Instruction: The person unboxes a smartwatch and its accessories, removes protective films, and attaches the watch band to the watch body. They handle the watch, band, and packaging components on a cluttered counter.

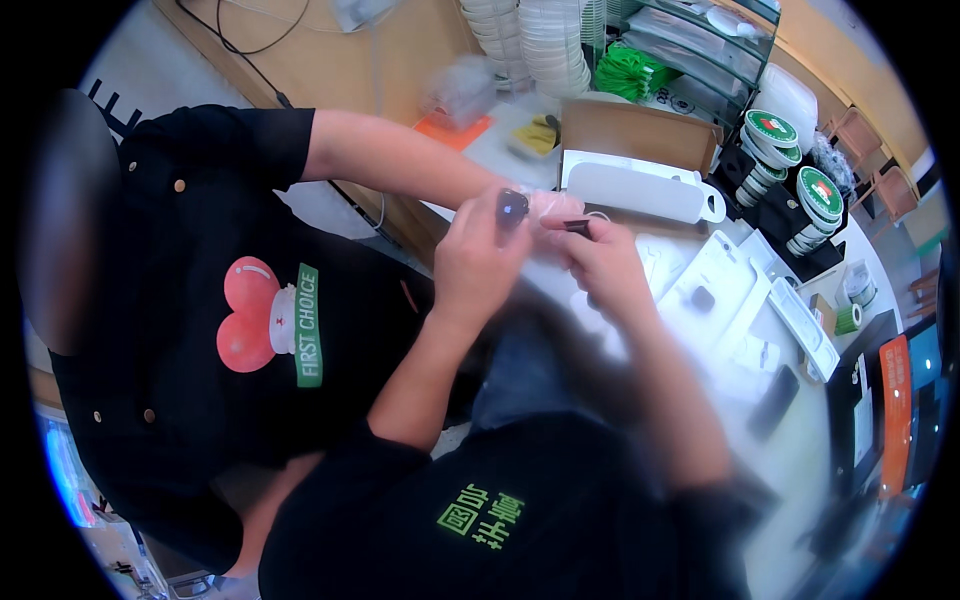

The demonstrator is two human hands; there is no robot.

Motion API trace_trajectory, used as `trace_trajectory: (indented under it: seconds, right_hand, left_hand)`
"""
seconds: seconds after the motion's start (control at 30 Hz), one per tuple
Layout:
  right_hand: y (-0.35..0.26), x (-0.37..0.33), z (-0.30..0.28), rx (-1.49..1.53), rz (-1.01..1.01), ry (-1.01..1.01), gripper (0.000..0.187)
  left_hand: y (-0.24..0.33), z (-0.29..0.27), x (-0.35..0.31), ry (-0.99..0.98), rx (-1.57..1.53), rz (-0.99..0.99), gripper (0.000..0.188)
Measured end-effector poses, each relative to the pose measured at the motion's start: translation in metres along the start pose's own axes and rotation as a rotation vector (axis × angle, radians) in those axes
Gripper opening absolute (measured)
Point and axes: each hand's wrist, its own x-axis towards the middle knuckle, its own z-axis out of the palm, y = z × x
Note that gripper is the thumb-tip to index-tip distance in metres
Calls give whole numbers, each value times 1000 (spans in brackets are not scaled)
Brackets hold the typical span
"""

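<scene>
Near the middle of the view, my left hand (475, 265) is closed around a small, dark, glossy object (512, 207) with a pale mark on it; its kind cannot be made out. To its right, my right hand (612, 268) pinches a short, dark, stick-like piece (578, 227), mostly covered by the fingers. Between and just beyond my hands lies the hand of a co-worker (553, 205), seemingly in a thin clear glove and partly hidden by mine. Behind it, a long white rounded object (635, 192) with a hole at one end rests by an open cardboard box (640, 125).
A person in a black shirt (200, 230) stands close on my left, one arm stretched across. Stacked bowls (550, 50), a dark rack (700, 45), round green-lidded tubs (770, 130) and white trays (805, 325) crowd the table. A screen (895, 400) stands at right.
</scene>
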Motion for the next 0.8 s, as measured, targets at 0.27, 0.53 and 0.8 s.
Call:
trace_trajectory:
  seconds: [0.27,0.53,0.8]
  right_hand:
    - [0,-31,-28,-75,52,15,27]
    - [18,-89,-111,-491,-18,127,43]
    - [18,-121,-172,-936,-345,21,52]
  left_hand:
    - [18,9,-5,-61,-114,5,48]
    - [78,47,-42,-334,-550,-39,51]
    - [120,73,-52,-626,-775,-110,51]
